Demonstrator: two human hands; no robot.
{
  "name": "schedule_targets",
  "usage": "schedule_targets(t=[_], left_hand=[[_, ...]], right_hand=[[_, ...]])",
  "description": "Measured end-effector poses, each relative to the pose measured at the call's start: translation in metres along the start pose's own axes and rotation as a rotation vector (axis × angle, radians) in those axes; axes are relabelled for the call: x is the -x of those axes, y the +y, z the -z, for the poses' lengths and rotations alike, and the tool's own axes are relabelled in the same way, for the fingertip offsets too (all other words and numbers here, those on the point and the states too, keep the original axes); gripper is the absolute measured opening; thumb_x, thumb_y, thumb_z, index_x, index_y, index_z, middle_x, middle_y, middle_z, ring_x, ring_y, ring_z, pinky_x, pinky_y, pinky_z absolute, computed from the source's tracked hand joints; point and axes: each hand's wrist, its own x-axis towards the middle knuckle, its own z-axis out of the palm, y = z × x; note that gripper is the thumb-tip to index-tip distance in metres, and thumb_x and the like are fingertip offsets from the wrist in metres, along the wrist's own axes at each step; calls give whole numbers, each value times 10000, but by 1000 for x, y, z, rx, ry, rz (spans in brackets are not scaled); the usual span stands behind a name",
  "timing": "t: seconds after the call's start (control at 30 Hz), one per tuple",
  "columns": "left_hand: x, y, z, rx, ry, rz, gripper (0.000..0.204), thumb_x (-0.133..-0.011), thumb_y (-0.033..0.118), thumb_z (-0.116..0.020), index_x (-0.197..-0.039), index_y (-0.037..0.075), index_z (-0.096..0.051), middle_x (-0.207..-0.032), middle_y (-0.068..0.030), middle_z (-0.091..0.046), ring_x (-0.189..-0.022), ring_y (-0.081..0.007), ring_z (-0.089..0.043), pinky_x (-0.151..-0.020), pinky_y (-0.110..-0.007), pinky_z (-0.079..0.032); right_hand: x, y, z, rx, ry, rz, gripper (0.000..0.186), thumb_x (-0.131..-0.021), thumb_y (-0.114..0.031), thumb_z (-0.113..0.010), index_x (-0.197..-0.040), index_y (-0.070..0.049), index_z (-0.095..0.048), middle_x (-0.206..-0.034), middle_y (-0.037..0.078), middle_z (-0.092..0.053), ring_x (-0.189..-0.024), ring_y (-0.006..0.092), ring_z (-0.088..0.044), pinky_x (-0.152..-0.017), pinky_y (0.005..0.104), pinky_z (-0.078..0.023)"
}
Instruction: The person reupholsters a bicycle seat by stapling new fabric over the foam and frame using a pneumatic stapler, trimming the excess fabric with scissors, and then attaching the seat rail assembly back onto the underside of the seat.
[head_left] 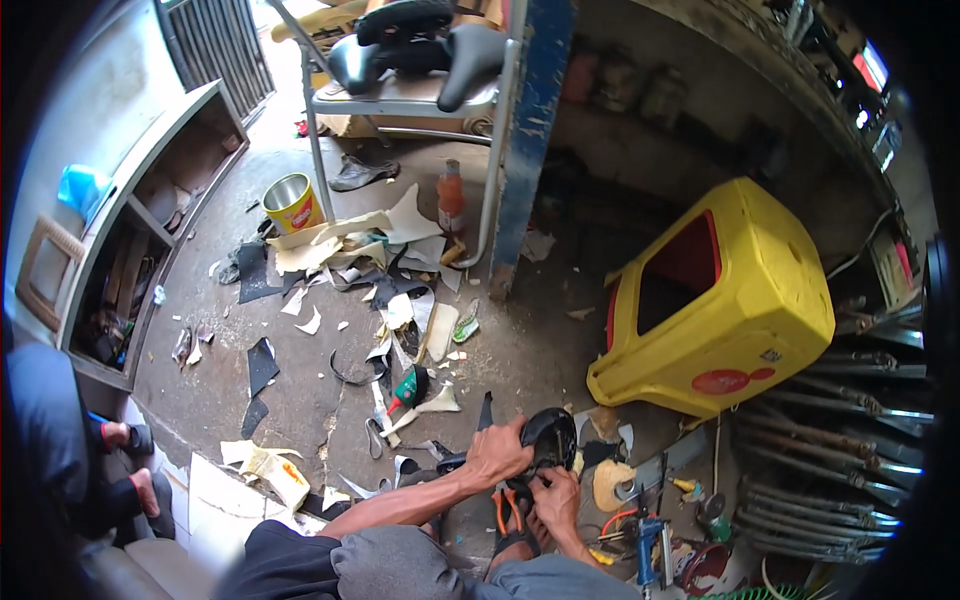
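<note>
A black bicycle saddle lies between my hands, its hollow underside partly showing. My left hand is closed around its left edge. At the saddle's near end, my right hand has its fingers bent and pressed together; what they pinch is too small to make out. A pair of pliers with orange handles rests just below the saddle, by my sandalled foot. A green bottle with a red tip lies among the scraps to the left of my hands.
Cut scraps litter the floor. A yellow plastic shell stands at right, beside stacked metal forks. A blue air tool lies near right. Saddles sit on a metal chair. Another person's foot shows at left.
</note>
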Motion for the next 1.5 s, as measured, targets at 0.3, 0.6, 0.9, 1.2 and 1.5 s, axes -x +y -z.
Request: schedule_targets(t=[0.3, 0.6, 0.9, 1.2, 1.5], left_hand=[[6, 7, 14, 6, -31, -11, 461, -837, 298, -573, -1243, 89, -637, -948, -314, -706, -940, -505, -685, -878, -586, -521], [-33, -39, 30, 1863, -478, 223, 515, -979, 468, -608, -1224, 17, -653, -1074, -166, -735, -927, -315, -725, -871, -453, -579], [-10, -16, 1, 1957, -833, 51, 461, -1009, 405, -567, -1293, 42, -580, -1050, -172, -705, -938, -340, -700, -868, -493, -568], [4, -35, -8, 1937, -921, 27, 453, -1026, 345, -556, -1354, 34, -522, -1097, -186, -684, -1004, -357, -694, -912, -530, -568], [-25, -52, 35, 1986, -813, -233, 460, -1043, 284, -544, -1415, 27, -465, -1145, -199, -663, -1070, -374, -688, -957, -567, -567]], right_hand=[[-11, 21, 29, -145, 564, -22, 169, -928, -177, -686, -888, -16, -656, -853, 147, -607, -800, 347, -589, -712, 456, -462], [-48, -62, 102, -229, 364, 113, 495, -940, -204, -698, -1380, -5, -592, -1430, 231, -558, -1293, 368, -567, -1066, 418, -463], [-61, -146, 28, 237, 263, 913, 505, -979, -486, -605, -1424, -245, -615, -1705, 116, -169, -1555, 395, -151, -1201, 633, -185], [-134, -103, 49, -868, -461, 111, 770, -1061, -651, -204, -1387, -88, -615, -1018, 177, -726, -1168, 353, -645, -1091, 452, -432], [-63, -78, -5, -1210, -572, -201, 798, -1044, -688, -251, -1498, -64, -454, -1299, 104, -645, -1186, 176, -609, -989, 328, -484]])
